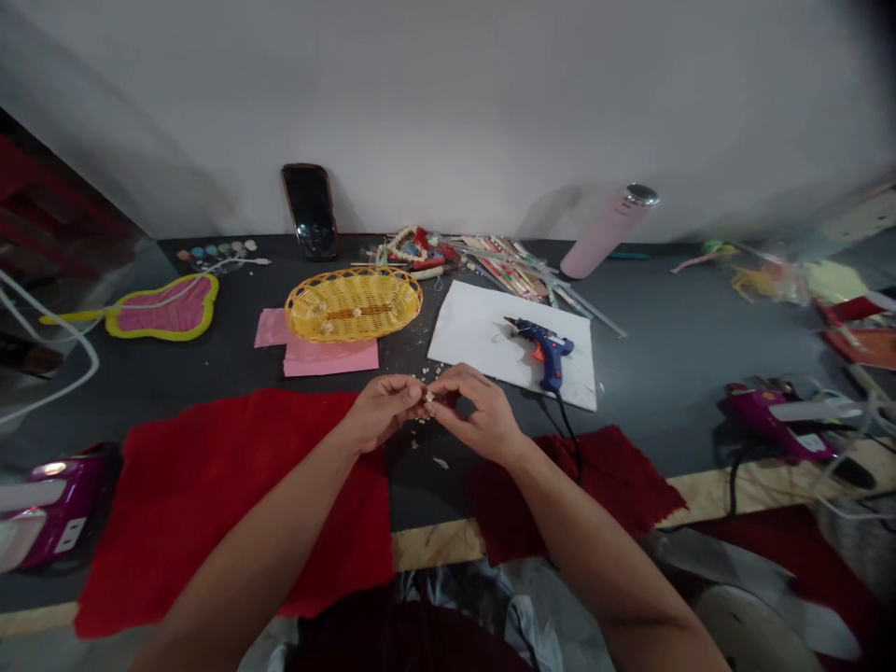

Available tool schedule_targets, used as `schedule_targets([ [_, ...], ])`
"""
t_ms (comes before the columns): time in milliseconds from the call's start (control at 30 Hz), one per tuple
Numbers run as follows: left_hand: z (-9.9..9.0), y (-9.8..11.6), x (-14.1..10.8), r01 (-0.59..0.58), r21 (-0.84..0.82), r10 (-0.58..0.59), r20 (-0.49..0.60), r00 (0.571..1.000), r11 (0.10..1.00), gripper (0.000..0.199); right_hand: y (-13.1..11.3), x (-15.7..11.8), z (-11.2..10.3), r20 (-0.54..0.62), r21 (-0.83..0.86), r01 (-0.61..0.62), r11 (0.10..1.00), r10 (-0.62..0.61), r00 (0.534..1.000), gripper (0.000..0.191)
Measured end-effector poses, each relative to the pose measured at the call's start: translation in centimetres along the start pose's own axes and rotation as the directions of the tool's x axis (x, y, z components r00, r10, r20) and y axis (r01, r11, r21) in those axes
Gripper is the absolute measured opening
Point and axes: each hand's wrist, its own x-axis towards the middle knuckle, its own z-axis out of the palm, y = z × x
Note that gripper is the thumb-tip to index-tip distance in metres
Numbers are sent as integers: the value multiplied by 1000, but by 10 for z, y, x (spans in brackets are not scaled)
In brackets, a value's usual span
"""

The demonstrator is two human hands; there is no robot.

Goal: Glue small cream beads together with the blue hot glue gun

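Both hands meet over the middle of the dark table, fingertips nearly touching. My left hand (386, 408) is closed in a pinch, thumb on top. Opposite it, my right hand (477, 411) pinches with thumb and forefinger. Between the fingertips is a small cream-coloured piece (429, 398), too small to name more exactly. Several similar pale bits (415, 433) lie scattered on the table under and around the hands. A yellow woven basket (354, 322) behind my left hand holds a few small pale items. Behind my right hand, a blue glue gun (547, 350) rests on a white board (476, 322).
Red cloth (259, 485) spreads under my left forearm, with a darker red cloth (616, 476) under the right. A phone (311, 213) leans on the wall. A pink bottle (606, 233) and a pile of packaged sticks (514, 266) stand behind the board. The glue gun's cord drops toward the front edge.
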Motion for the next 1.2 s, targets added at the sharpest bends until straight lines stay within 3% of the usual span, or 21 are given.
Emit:
schedule_targets([
  [700, -3, 2, -3, 26, 47, -27, 33, 999, 999, 18, 4, 0, 4, -3, -100, 154, 983, -155, 988, 15],
  [1200, -2, 2, -2, 15, 21, -16, 39, 999, 1000, 20, 3, -1, 3, 32, -60, 131, 990, -129, 991, 23],
])
